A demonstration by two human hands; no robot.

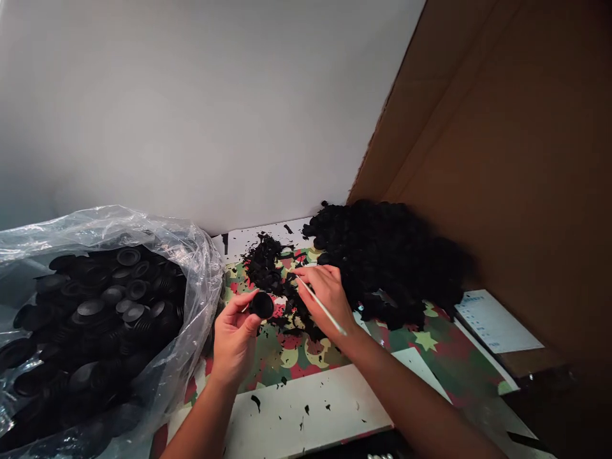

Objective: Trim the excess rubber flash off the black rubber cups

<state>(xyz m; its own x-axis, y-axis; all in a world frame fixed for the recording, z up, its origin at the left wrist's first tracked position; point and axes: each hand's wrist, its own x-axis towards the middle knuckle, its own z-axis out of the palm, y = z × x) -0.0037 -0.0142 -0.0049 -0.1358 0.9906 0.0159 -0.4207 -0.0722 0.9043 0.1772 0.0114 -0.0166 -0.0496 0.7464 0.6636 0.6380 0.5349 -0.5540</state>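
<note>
A small round black rubber part, hollow like a cup, is pinched between the thumb and fingers of my left hand. Its open face is turned up towards me. My right hand grips a thin white stick-like tool, which slants back over the wrist; its working tip is hidden or too small to make out. Both hands are above a patterned mat, the right one slightly apart from the black part. Black scraps are strewn on the mat just beyond my fingers.
To the left, a clear plastic bag holds many black round parts. A large black heap lies at the back right, against a cardboard wall. A white strip with scraps crosses the front; a printed paper lies right.
</note>
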